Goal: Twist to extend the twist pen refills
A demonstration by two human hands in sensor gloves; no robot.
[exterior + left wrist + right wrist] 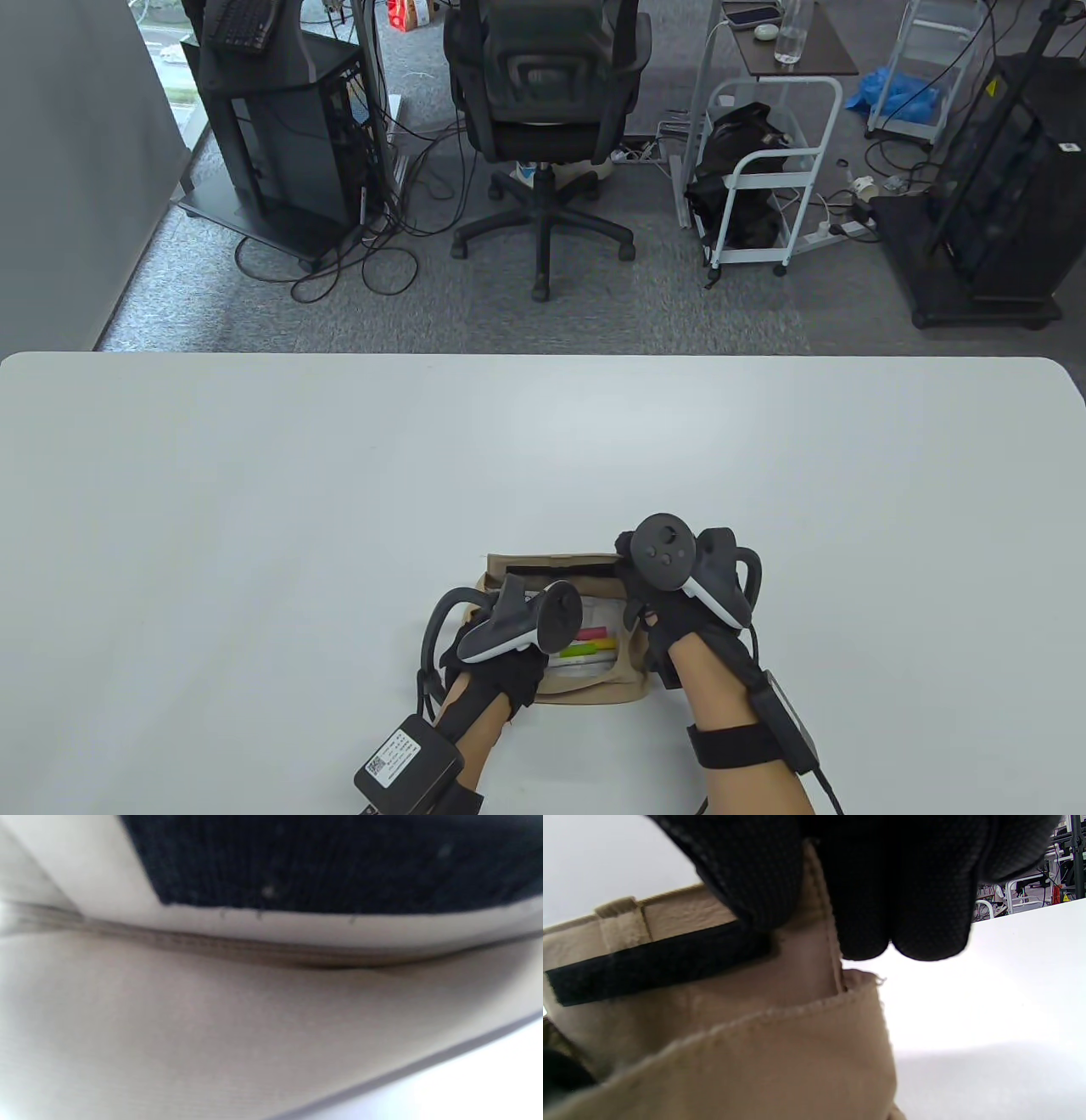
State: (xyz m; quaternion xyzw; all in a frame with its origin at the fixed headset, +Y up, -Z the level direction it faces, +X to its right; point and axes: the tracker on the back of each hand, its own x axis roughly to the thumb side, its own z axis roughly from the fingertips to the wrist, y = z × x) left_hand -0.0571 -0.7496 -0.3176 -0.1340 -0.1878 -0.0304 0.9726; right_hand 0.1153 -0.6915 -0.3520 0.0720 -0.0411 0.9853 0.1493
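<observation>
A tan fabric pouch [594,689] lies open near the table's front edge, its flap [551,564] with a black velcro strip [649,971] lifted at the back. Inside I see white packaging with pink, yellow and green items [591,643]; no pen is clearly visible. My left hand [502,613] rests on the pouch's left side, and its fingers are hidden under the tracker. My right hand [638,604] is at the pouch's right end. In the right wrist view its fingers [865,899] pinch the flap's edge above the pouch body [780,1052]. The left wrist view shows blurred tan fabric [212,1027] under my glove [339,857].
The white table [339,509] spreads wide to the left, right and far side of the pouch. Beyond the far edge stand an office chair [543,127], a black equipment rack [280,127] and a white trolley [764,170].
</observation>
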